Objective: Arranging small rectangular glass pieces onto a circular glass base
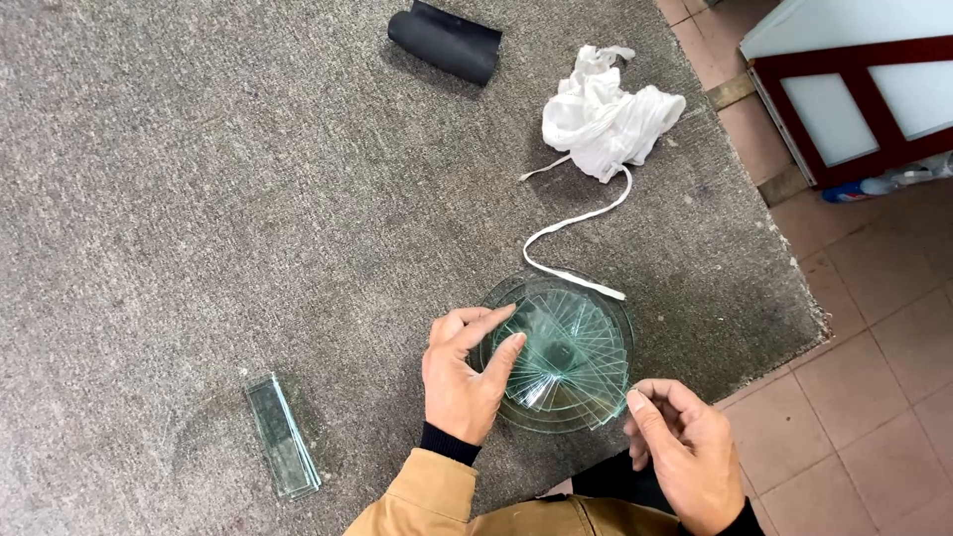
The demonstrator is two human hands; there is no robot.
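Fanned clear rectangular glass strips (571, 347) lie spread in a spiral on a round greenish glass disc (615, 316), which rests near the edge of the grey carpeted surface (199, 199). The left hand (465, 372) touches the fan's left side with fingers extended, its grip loose and holding nothing. The right hand (685, 452), just below-right of the disc, pinches thumb to fingertips; whether anything is held I cannot tell. A small stack of glass strips (283, 437) lies left of the disc; a crumpled white cloth (608, 117) and black roll (447, 42) lie beyond it.
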